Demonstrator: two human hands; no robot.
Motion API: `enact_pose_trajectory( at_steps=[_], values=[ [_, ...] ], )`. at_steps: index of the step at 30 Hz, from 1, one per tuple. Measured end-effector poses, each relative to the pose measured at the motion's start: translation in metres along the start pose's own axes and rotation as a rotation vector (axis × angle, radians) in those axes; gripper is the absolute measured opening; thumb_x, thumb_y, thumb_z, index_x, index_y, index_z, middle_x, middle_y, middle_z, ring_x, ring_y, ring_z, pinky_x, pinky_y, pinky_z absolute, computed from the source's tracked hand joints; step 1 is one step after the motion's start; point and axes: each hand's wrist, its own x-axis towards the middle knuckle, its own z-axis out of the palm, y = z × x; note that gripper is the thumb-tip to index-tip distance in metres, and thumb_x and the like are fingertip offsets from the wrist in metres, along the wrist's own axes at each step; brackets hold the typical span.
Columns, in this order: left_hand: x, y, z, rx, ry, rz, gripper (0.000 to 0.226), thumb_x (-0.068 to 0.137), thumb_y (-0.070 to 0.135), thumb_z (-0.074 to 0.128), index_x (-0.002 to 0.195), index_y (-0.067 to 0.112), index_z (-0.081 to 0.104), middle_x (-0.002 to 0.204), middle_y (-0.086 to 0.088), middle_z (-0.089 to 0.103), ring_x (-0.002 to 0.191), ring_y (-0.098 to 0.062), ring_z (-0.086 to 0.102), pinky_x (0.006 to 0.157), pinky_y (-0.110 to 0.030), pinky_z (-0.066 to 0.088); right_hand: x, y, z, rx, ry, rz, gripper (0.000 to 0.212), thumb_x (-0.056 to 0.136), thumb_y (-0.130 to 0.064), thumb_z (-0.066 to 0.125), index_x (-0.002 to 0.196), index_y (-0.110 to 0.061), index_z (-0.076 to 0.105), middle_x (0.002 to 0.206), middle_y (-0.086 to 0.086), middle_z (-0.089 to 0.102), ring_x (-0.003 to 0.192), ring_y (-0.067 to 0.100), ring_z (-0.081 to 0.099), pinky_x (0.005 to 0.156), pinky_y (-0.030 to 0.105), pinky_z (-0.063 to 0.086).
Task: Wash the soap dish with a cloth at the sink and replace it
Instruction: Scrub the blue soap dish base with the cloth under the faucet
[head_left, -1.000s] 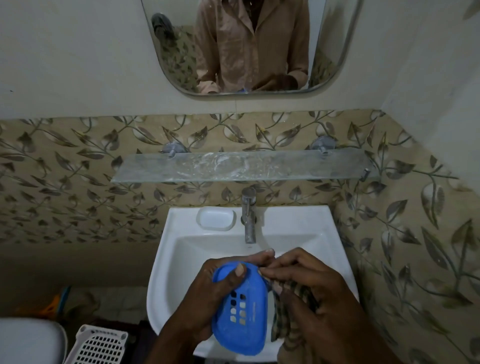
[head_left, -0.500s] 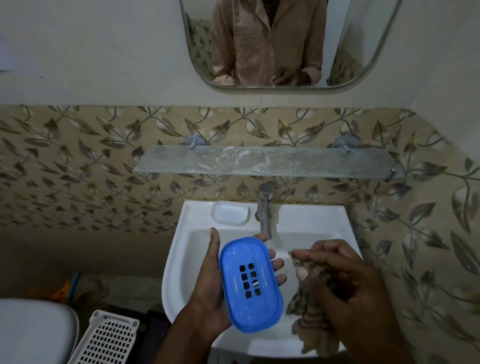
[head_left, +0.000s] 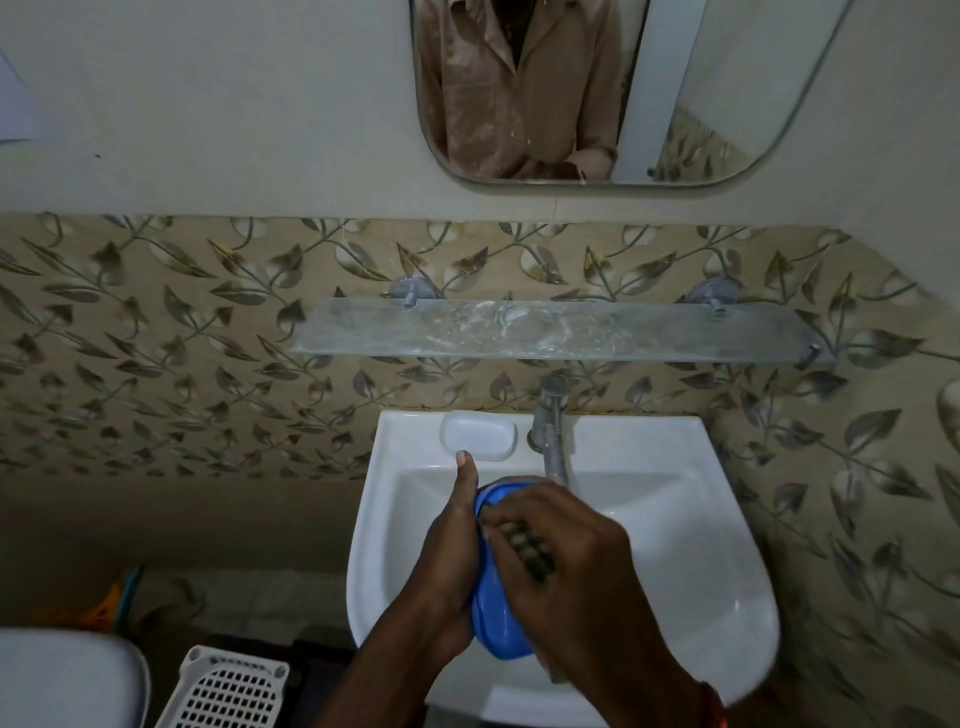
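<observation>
From my head camera, looking down: my left hand (head_left: 447, 566) is wrapped around the blue soap dish (head_left: 493, 613), gripping its left edge with the thumb pointing up toward the wall. The dish sits upright on its long edge, held over the basin of the white sink (head_left: 675, 545), just below the tap (head_left: 553, 441). My right hand (head_left: 566, 577) is laid across the face of the dish, fingers curled and clamped on the checked cloth (head_left: 527, 545), pressing it against the blue plastic. Only a small patch of cloth shows between my fingers. On the sink's back ledge, left of the tap, sits a white soap tray (head_left: 478, 435), right beside my left thumb tip. Above it, a glass shelf (head_left: 545, 328) runs along the leaf-patterned tiles, and a mirror (head_left: 727, 104) hangs higher up. Bottom left, a white basket (head_left: 223, 691).
</observation>
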Motion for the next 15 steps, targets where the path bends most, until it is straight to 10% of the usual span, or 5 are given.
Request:
enact_pose_trajectory(
  at_steps=[5, 10, 15],
  values=[
    [-0.002, 0.002, -0.004, -0.027, -0.041, 0.015, 0.079, 0.088, 0.079, 0.038, 0.078, 0.015, 0.083, 0.083, -0.016, 0.078, 0.07, -0.025, 0.076, 0.06, -0.032, 0.06, 0.011, 0.012, -0.004, -0.006, 0.11, 0.096, 0.018, 0.074, 0.002, 0.082, 0.088, -0.003, 0.072, 0.081, 0.007, 0.071, 0.071, 0.014, 0.068, 0.07, 0.026, 0.06],
    [-0.005, 0.011, -0.002, -0.024, -0.008, -0.006, 0.083, 0.089, 0.078, 0.035, 0.108, 0.011, 0.08, 0.112, -0.023, 0.075, 0.096, -0.031, 0.076, 0.073, -0.036, 0.063, -0.006, -0.003, 0.003, 0.043, -0.068, 0.05, 0.024, 0.075, -0.005, 0.081, 0.098, -0.012, 0.076, 0.094, 0.001, 0.073, 0.084, 0.008, 0.07, 0.083, 0.027, 0.059],
    [-0.005, 0.007, 0.001, -0.017, -0.001, 0.036, 0.077, 0.091, 0.075, 0.036, 0.093, 0.016, 0.084, 0.099, -0.018, 0.079, 0.087, -0.028, 0.079, 0.064, -0.032, 0.062, 0.011, 0.002, 0.005, 0.002, 0.026, 0.064, 0.012, 0.083, -0.002, 0.075, 0.095, -0.006, 0.076, 0.09, 0.006, 0.069, 0.081, 0.012, 0.068, 0.078, 0.022, 0.058]
  ],
)
